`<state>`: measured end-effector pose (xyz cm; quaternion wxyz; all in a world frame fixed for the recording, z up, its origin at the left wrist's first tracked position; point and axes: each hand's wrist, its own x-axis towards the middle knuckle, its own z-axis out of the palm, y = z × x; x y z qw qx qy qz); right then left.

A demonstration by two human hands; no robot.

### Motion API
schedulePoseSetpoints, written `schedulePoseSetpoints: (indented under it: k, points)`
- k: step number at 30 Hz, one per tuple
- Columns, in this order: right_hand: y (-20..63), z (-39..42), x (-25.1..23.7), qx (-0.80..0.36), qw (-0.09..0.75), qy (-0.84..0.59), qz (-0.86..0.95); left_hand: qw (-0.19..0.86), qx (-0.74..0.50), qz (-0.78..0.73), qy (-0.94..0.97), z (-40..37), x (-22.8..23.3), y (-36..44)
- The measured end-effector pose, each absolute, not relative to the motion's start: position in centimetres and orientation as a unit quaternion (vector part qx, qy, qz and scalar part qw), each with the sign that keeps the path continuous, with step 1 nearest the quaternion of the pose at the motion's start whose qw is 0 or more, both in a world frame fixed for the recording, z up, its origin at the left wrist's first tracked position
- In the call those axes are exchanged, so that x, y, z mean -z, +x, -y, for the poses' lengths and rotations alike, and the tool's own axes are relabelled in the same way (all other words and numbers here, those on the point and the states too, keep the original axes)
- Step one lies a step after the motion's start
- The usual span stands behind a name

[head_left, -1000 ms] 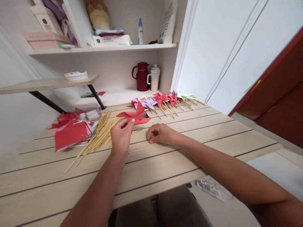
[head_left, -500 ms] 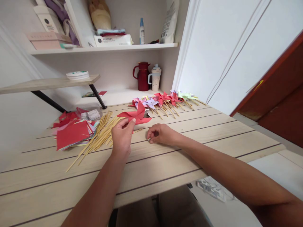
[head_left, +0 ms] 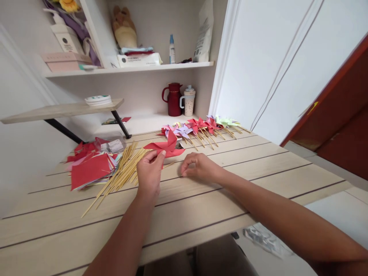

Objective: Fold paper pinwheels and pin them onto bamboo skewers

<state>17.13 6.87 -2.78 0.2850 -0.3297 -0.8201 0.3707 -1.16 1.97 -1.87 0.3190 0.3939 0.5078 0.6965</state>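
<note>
A red paper pinwheel (head_left: 169,145) is pinched between the thumb and fingers of my left hand (head_left: 150,170), raised a little above the table. Close to its right, my right hand (head_left: 198,167) hovers low over the tabletop with thumb and fingertips curled together; whatever they hold, if anything, is too small to make out. Behind the red pinwheel, partly covered by it, lies a small container with dark bits (head_left: 179,146). Left of my left hand, thin wooden sticks (head_left: 123,170) lie in a loose heap beside a stack of coloured paper squares (head_left: 90,170).
Several finished pinwheels on sticks (head_left: 198,126) lie along the table's back right. A clear plastic box (head_left: 113,145) sits behind the paper. At the back stand a dark red jug (head_left: 174,100) and a speckled cup (head_left: 189,101). A small raised shelf (head_left: 66,109) overhangs the left.
The view has tilted up slightly, so everything sits lower in the picture. My left hand keeps its grip on the red pinwheel; my right hand has barely moved, its fingers still curled.
</note>
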Motion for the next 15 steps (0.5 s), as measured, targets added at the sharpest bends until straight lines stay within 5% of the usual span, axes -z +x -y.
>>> schedulePoseSetpoints:
  k: [6, 15]
  points:
    - [17.6, -5.8, 0.4, -0.358, 0.422, -0.306, 0.775, 0.289, -0.699, -0.514, 0.404, -2.0, 1.9, -1.0]
    - [16.8, -5.9, 0.6, -0.407, 0.515, -0.289, 0.697, 0.184, -0.660, -0.526, 0.503, -1.8, 2.4, -0.7]
